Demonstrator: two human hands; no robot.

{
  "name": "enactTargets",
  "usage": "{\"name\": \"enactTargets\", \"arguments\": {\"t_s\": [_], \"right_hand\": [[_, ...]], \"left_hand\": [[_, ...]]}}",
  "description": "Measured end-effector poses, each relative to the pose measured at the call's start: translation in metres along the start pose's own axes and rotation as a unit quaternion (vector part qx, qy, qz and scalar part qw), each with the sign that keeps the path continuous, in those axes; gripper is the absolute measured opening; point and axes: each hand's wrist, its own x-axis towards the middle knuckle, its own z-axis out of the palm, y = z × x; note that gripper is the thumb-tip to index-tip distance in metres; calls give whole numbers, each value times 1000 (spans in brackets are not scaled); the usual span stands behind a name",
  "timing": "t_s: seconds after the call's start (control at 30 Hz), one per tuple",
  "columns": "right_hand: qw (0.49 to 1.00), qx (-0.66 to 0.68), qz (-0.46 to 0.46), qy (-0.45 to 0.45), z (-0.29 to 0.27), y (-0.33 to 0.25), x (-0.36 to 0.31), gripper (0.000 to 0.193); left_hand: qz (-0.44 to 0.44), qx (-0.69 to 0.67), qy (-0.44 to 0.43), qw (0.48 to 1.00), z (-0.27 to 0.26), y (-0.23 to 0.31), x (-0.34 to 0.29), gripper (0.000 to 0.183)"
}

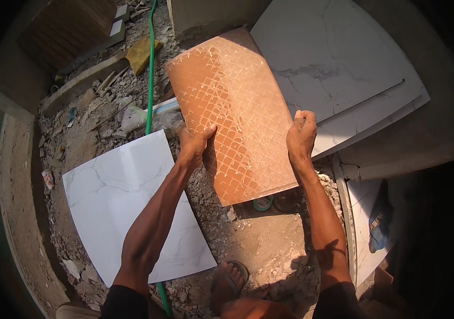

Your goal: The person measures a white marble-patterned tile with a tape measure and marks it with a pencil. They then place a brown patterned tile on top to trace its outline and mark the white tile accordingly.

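A large tile (pixel 232 106) stands tilted in front of me, its orange-brown back with a raised grid pattern facing me. Half of that back looks dusty and paler. My left hand (pixel 196 144) grips its left edge, thumb on the grid side and fingers hidden behind. At the right edge, my right hand (pixel 301 135) is closed with fingers bent in a pinch; a thin dark tip shows above them, too small to name. Whether this hand also bears on the tile's edge I cannot tell. Below my left forearm, a white marbled tile (pixel 104 196) lies face up on rubble.
More large marbled tiles (pixel 344 58) lean in a stack at the right. A green hose (pixel 151 69) runs over the rubble and under the white tile. A yellow piece (pixel 141 54) lies far left. A green roll (pixel 263 203) sits beneath the held tile. Blue cloth (pixel 380 226) lies at right.
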Motion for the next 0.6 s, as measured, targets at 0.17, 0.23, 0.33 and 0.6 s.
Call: {"name": "enactTargets", "arguments": {"t_s": [0.17,0.23,0.33,0.6], "right_hand": [[998,41,36,-33,86,38,32,15],[997,71,31,-30,111,56,34,14],[997,53,30,-56,136,82,33,19],[988,49,42,-144,146,102,29,14]], "left_hand": [[63,127,51,989,-43,-26,89,29],[53,139,39,988,-59,-43,111,30],[31,84,-15,996,-72,-66,128,33],[-24,94,4,995,-60,-62,117,46]]}}
